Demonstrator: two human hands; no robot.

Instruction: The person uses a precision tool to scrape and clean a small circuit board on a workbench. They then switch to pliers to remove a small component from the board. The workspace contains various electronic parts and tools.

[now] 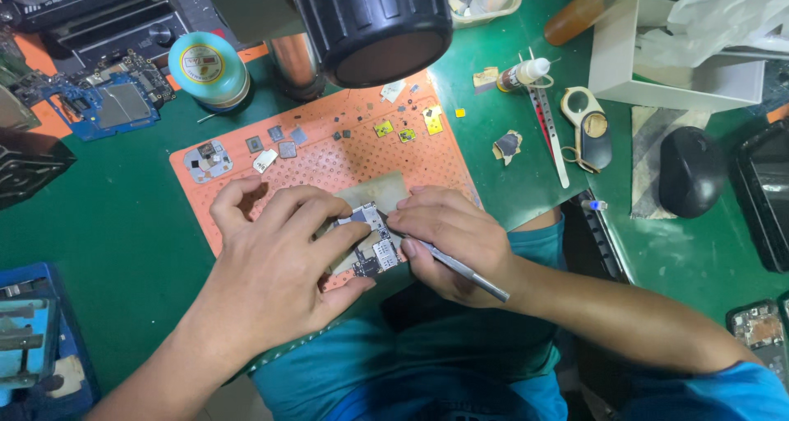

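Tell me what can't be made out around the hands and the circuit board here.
Head view:
- Circuit board: partly covered by the left hand.
- Tweezers: tips hidden under the right hand.
- Chips on the orange mat: too small to identify.
- Black lens housing: cut off by the top edge.

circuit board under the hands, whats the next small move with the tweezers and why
Probably ease the tweezers tip down onto the circuit board near its middle. The right hand grips them pen-style, with the tip hidden behind its fingers right at the board's edge, and the left hand already pins the board flat on the orange mat, so it looks steadied for a fine touch.
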